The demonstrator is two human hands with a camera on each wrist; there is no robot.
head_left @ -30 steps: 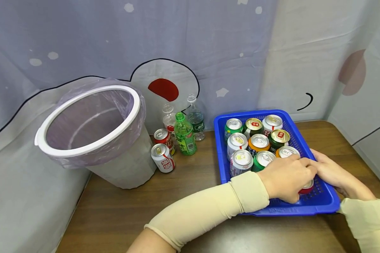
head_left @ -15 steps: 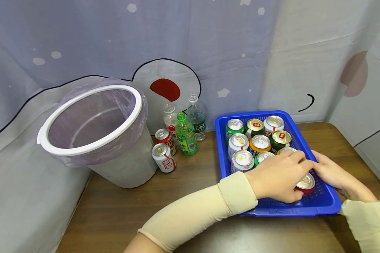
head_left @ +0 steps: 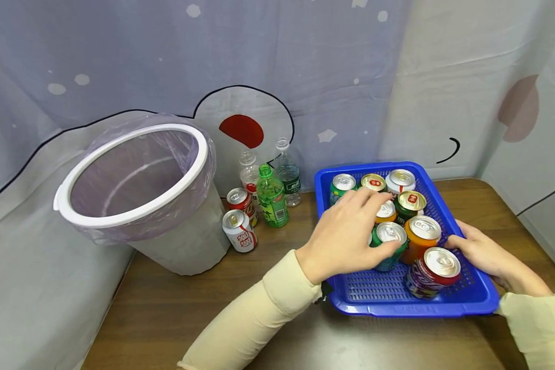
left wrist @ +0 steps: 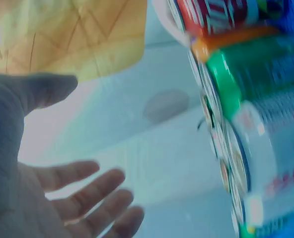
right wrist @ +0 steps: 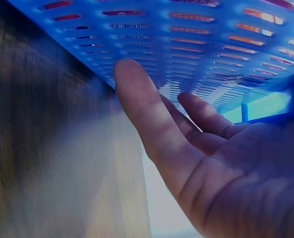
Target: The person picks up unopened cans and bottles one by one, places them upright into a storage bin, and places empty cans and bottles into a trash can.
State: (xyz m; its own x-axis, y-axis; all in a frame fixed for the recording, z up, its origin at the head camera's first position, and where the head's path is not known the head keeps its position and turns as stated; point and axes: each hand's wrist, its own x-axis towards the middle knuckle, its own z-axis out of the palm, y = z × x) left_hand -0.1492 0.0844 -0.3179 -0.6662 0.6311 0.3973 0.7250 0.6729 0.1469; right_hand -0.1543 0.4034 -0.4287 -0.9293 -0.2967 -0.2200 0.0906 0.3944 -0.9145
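In the head view my left hand [head_left: 351, 234] hovers over the left side of the blue basket [head_left: 358, 303], fingers spread and holding nothing. It hides part of the cans below. The left wrist view shows this hand [left wrist: 62, 173] apart from a blurred green can [left wrist: 231, 79]. At the basket's right rim my right hand [head_left: 481, 252] grips the edge; the right wrist view has its thumb [right wrist: 142, 94] by the slotted wall. Inside stand several drink cans, among them a purple-red can [head_left: 432, 272] at the front, an orange can [head_left: 421, 239] and a green can [head_left: 389, 246].
A grey bin [head_left: 180, 252] with a white rim and a plastic liner stands on the left. Beside it are a white can [head_left: 239, 231], a red can [head_left: 241, 203], a green bottle [head_left: 272, 198] and two clear bottles, one being the dark-labelled bottle [head_left: 289, 177].
My left hand has lifted off the front right of the basket and moved left over other cans. The purple-red can and orange can are now uncovered. My right hand stays at the rim.
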